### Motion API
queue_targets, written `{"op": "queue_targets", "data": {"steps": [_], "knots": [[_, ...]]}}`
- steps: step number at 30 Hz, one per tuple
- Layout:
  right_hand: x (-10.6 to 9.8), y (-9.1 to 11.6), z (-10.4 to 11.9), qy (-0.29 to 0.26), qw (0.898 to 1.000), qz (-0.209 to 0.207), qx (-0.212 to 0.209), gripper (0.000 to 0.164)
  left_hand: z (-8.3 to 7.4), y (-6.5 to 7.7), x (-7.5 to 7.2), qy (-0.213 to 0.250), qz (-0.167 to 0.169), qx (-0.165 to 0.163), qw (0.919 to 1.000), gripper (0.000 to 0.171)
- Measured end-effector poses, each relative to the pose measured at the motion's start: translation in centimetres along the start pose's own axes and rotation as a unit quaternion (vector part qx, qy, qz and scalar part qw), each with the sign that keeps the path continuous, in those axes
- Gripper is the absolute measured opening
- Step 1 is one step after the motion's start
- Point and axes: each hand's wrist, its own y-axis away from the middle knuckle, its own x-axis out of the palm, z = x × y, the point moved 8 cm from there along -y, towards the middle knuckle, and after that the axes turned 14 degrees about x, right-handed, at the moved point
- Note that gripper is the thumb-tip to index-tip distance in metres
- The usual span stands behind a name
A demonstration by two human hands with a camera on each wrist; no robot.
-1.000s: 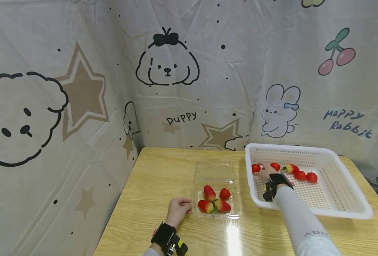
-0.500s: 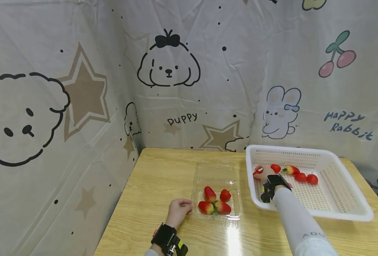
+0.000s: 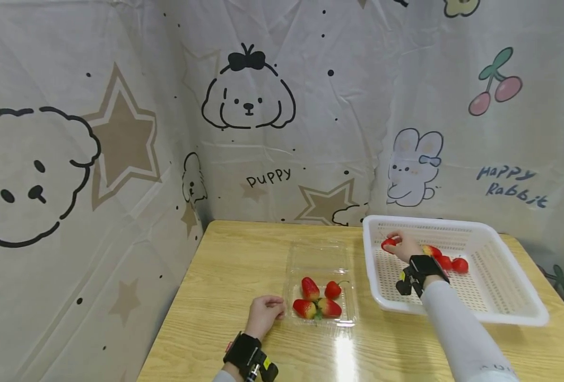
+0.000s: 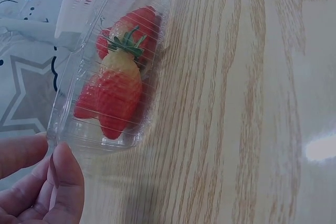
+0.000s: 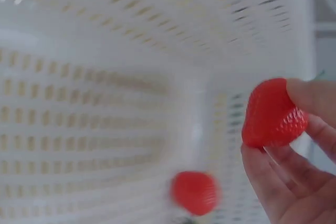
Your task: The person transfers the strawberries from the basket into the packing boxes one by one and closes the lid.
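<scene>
My right hand [image 3: 404, 246] pinches a bright red strawberry [image 5: 273, 113] between thumb and fingertips, over the left part of a white perforated basket [image 3: 379, 289]. Another red fruit [image 5: 194, 192] lies lower in the basket, blurred in the right wrist view. To the left, a hinged clear plastic box [image 3: 355, 305] lies opened on the table with several strawberries [image 4: 121, 95] in it, some half yellow with green leaves. My left hand [image 3: 264, 317] pinches the near left edge of this box between thumb and index finger. The right hand partly covers the fruit behind it.
More red fruit [image 3: 460, 265] lies in the middle of the basket, along with a red-and-yellow strawberry [image 3: 432, 251]. Basket and box stand side by side on a wooden table [image 3: 234, 254]. A printed cloth [image 3: 262, 148] hangs behind and at the left.
My right hand has taken hold of the strawberry at the basket's left side and raised it off the basket floor. My left hand stays at the box edge.
</scene>
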Motion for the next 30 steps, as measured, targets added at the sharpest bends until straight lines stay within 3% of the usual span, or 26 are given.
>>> {"op": "queue_targets", "data": {"steps": [2,7,15,23,30], "knots": [[-1.0,0.8,1.8,0.004,1.000,-0.018,-0.005,0.041,-0.1,0.1,-0.1,0.001,0.000,0.001,1.0000,0.021],[-2.5,3.0,6.0,-0.025,0.996,-0.055,-0.061,0.039,-0.2,0.1,-0.2,0.000,0.001,-0.002,1.0000,0.022],[-2.7,6.5,12.2,-0.069,0.988,-0.044,-0.133,0.040,0.2,0.0,-0.1,-0.005,-0.003,-0.011,0.9999,0.020],[0.8,9.3,15.7,-0.078,0.965,-0.007,-0.249,0.034,0.4,0.0,0.0,-0.005,-0.005,-0.013,0.9999,0.020],[6.2,10.8,16.1,-0.025,0.950,0.027,-0.311,0.032,0.5,-0.1,-0.1,-0.009,-0.006,-0.014,0.9999,0.019]]}}
